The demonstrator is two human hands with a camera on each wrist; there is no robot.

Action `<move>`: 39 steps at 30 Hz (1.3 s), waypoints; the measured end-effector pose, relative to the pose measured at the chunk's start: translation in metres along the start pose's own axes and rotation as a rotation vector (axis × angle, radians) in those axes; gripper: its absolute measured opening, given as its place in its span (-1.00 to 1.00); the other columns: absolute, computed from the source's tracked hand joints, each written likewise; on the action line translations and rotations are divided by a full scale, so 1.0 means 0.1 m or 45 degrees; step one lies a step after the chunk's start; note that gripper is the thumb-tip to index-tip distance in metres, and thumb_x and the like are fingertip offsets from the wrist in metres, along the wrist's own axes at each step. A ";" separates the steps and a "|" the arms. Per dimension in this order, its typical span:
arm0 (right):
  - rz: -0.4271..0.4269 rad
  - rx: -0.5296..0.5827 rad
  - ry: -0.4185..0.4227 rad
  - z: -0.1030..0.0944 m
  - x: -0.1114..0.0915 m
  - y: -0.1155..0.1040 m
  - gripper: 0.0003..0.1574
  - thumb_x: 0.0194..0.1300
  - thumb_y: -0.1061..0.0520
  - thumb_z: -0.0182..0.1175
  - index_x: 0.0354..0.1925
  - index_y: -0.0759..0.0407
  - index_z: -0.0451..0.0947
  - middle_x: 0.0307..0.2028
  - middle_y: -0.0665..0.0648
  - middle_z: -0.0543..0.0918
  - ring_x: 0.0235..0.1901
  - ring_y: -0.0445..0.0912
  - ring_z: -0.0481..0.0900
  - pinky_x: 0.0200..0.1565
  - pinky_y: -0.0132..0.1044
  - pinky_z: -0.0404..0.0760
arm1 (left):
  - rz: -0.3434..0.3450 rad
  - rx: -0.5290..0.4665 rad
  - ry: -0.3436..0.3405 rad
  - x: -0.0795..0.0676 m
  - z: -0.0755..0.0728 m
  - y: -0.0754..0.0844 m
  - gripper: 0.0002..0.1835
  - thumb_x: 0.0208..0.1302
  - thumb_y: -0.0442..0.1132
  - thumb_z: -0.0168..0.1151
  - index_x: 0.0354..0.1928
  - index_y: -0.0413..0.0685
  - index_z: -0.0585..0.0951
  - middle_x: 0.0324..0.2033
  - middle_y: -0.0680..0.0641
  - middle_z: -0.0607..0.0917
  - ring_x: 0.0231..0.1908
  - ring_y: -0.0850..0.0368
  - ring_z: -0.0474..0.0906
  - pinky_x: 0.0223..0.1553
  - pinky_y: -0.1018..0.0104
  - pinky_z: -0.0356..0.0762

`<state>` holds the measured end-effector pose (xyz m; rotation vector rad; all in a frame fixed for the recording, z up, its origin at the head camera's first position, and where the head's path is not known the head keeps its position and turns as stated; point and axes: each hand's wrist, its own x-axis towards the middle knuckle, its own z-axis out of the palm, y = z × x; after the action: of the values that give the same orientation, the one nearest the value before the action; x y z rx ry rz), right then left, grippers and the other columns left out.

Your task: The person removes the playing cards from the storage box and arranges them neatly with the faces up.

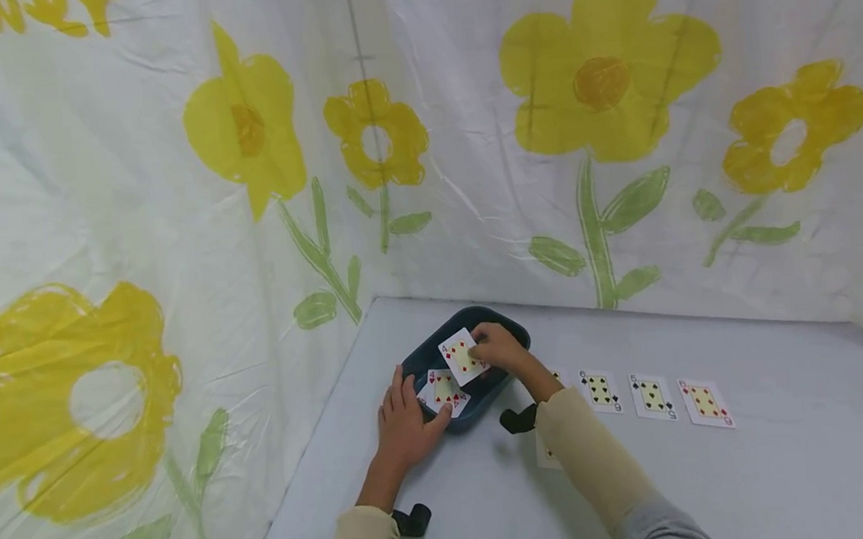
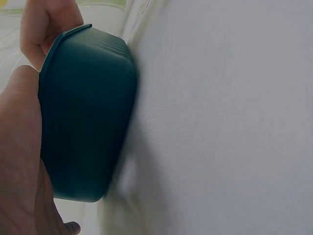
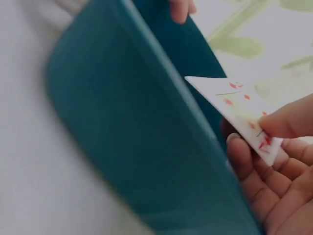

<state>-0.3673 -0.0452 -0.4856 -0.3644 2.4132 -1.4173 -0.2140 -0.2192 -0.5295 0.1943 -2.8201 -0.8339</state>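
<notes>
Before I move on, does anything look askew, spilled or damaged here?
Nothing looks spilled or damaged; mildly odd, one card lies outside the row of cards, partly hidden by the right sleeve.

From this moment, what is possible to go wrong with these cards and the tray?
The held card is only pinched near one end by the right hand, so it might slip and fall crookedly onto the loose cards in the tray.

The right sleeve partly hides a card on the table; lowering that arm could brush it aside.

The left hand touches the tray's edge; a hard push may shift the tray.
</notes>
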 end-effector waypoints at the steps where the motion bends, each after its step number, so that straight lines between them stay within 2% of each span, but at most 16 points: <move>1: -0.020 0.012 0.016 -0.01 -0.04 0.00 -0.65 0.27 0.26 0.24 0.02 0.33 0.50 -0.23 0.26 0.58 -0.42 0.02 0.63 -0.45 -0.19 0.67 | 0.000 -0.003 -0.002 0.00 -0.01 0.01 -0.04 0.26 0.28 0.17 0.47 -0.23 0.13 0.55 -0.20 -0.11 0.44 -0.26 -0.01 0.33 -0.34 -0.02; 6: -0.073 0.159 0.080 -0.07 -0.26 0.02 -0.68 0.28 0.26 0.22 0.00 0.32 0.47 -0.32 0.22 0.60 -0.44 -0.01 0.61 -0.46 -0.18 0.65 | 0.010 -0.019 0.021 0.00 -0.04 0.03 -0.05 0.25 0.24 0.20 0.45 -0.27 0.16 0.53 -0.24 -0.07 0.43 -0.28 0.02 0.31 -0.36 0.00; 9: -0.060 0.226 0.118 -0.13 -0.42 0.04 -0.66 0.31 0.24 0.22 0.03 0.30 0.47 -0.30 0.23 0.60 -0.40 0.02 0.62 -0.39 -0.09 0.69 | 0.005 -0.013 0.023 0.00 -0.03 0.03 -0.05 0.25 0.24 0.20 0.46 -0.26 0.16 0.54 -0.23 -0.07 0.43 -0.26 0.02 0.32 -0.34 0.01; 11: -0.038 0.233 0.165 -0.18 -0.54 0.09 -0.65 0.32 0.21 0.22 0.04 0.29 0.48 -0.30 0.20 0.59 -0.37 0.00 0.59 -0.36 -0.10 0.68 | 0.012 -0.021 0.030 0.00 -0.02 0.02 -0.06 0.25 0.23 0.21 0.45 -0.27 0.17 0.54 -0.23 -0.06 0.43 -0.27 0.03 0.31 -0.34 0.01; 16: 0.034 0.281 0.264 -0.34 -0.91 0.35 -0.66 0.35 0.19 0.20 0.05 0.29 0.47 -0.35 0.17 0.61 -0.40 -0.02 0.58 -0.36 -0.19 0.63 | 0.038 -0.033 0.030 0.00 -0.01 -0.01 -0.04 0.24 0.22 0.22 0.46 -0.27 0.14 0.53 -0.23 -0.09 0.42 -0.26 0.02 0.30 -0.34 0.00; 23: 0.232 0.309 0.336 -0.50 -1.43 0.78 -0.53 0.36 0.16 0.21 0.16 0.32 0.41 -0.36 0.11 0.58 -0.39 -0.08 0.52 -0.35 -0.27 0.47 | 0.054 -0.044 0.056 -0.02 0.00 -0.05 -0.05 0.24 0.17 0.24 0.45 -0.29 0.13 0.53 -0.25 -0.08 0.42 -0.27 0.02 0.30 -0.34 0.00; 28: 0.272 0.280 0.375 -0.56 -1.75 1.02 -0.48 0.37 0.16 0.19 0.20 0.35 0.34 -0.44 0.07 0.53 -0.43 -0.09 0.46 -0.41 -0.29 0.40 | 0.046 -0.047 0.047 -0.04 0.00 -0.05 -0.06 0.23 0.16 0.24 0.44 -0.30 0.14 0.53 -0.26 -0.06 0.42 -0.29 0.03 0.30 -0.36 -0.01; 33: 0.292 0.208 0.420 -0.63 -1.89 1.19 -0.45 0.38 0.14 0.16 0.23 0.35 0.29 -0.49 0.06 0.47 -0.47 -0.09 0.43 -0.46 -0.31 0.38 | 0.042 -0.058 0.034 -0.04 0.00 -0.02 -0.06 0.24 0.17 0.24 0.45 -0.29 0.13 0.53 -0.25 -0.07 0.42 -0.28 0.02 0.31 -0.37 -0.02; 39: 0.301 0.065 0.490 -0.68 -1.89 1.30 -0.37 0.37 0.16 0.13 0.30 0.36 0.20 -0.47 0.09 0.44 -0.51 -0.07 0.39 -0.49 -0.29 0.39 | 0.040 -0.051 0.030 -0.02 0.02 -0.01 -0.05 0.25 0.18 0.23 0.46 -0.29 0.12 0.53 -0.24 -0.08 0.42 -0.27 0.03 0.31 -0.35 -0.01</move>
<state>-0.2281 0.1415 -0.5417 0.2222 2.5961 -1.5482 -0.2123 -0.2183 -0.5318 0.1529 -2.7745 -0.8745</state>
